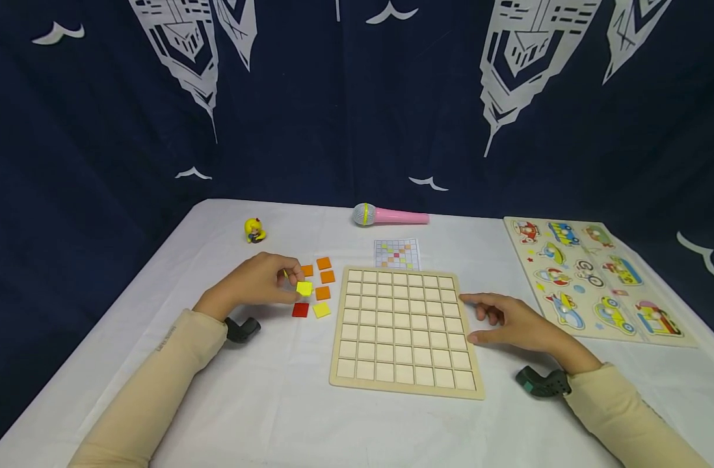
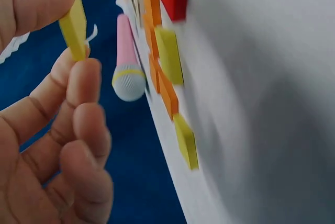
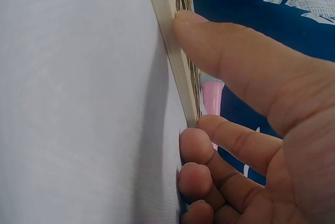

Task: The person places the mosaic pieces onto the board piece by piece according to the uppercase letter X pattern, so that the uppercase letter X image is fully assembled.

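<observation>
Okay, going left to right:

1. Yellow figurine [image 1: 254, 230] is sitting at the far left of the white table [image 1: 216, 403], well apart from the work.
2. Left hand [image 1: 257, 283] is pinching a yellow tile [image 1: 304, 288] between thumb and fingertips, other fingers loosely curled. The left wrist view is showing the tile [image 2: 75, 22] lifted clear of the table, edge-on.
3. Loose tiles are lying just beside that hand: orange tiles [image 1: 324, 277], a red tile [image 1: 300, 310] and a second yellow one [image 1: 321, 310], all near the board's left edge.
4. Wooden grid board [image 1: 404, 328] is lying flat mid-table, every cell looking unfilled. Pattern card [image 1: 396, 253] is resting just behind it, pink microphone [image 1: 389, 215] further back.
5. Right hand [image 1: 509, 323] is steadying the board: index finger [image 3: 230, 51] is pressing on the right rim, remaining fingers half-curled against the table, gripping nothing.
6. Vehicle puzzle [image 1: 597, 279] is idling at far right.
7. Judgement: the step in hand is first-tile pickup. Next move is calling for carrying the tile right over the board, checking the card for its cell, then seating it flat.
</observation>
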`<state>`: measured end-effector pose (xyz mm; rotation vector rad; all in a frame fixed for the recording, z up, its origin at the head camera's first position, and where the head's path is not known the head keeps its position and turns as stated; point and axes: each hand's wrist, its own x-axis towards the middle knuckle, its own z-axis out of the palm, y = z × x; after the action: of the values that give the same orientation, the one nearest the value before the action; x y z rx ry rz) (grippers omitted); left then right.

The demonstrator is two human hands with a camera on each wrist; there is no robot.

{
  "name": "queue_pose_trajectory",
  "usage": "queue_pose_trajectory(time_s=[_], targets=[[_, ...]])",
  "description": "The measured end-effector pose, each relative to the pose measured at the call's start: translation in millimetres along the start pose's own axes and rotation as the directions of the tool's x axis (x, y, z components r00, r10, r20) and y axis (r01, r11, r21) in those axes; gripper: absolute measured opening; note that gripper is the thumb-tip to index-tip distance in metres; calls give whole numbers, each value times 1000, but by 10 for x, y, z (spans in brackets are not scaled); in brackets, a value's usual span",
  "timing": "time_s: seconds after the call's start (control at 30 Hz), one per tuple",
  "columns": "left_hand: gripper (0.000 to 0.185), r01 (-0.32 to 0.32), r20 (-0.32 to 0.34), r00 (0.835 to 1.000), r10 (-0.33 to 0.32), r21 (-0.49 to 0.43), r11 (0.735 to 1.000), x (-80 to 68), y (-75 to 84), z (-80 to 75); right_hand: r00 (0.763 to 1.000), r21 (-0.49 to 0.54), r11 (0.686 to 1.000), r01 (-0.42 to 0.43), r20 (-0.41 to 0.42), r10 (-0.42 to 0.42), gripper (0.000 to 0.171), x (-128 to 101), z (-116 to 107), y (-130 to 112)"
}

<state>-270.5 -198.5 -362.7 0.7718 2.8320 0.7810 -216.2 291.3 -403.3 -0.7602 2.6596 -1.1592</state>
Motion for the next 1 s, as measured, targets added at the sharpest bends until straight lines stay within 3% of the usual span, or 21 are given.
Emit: queue_pose_trajectory(time_s=[0.27, 0.6, 1.0], targets=[[23, -43, -63, 997, 46, 40, 998, 92, 177, 65, 1000, 1, 1000, 6, -4, -6, 70, 2, 7, 14], [18, -132, -5, 991, 133, 22, 991, 323, 380, 181, 1000, -8, 1000, 0, -5, 0, 70, 0, 8, 9], [23, -33, 29, 999, 35, -58, 998, 567, 527, 318, 1000, -1, 1000, 17, -8, -17, 70, 2, 0, 11]])
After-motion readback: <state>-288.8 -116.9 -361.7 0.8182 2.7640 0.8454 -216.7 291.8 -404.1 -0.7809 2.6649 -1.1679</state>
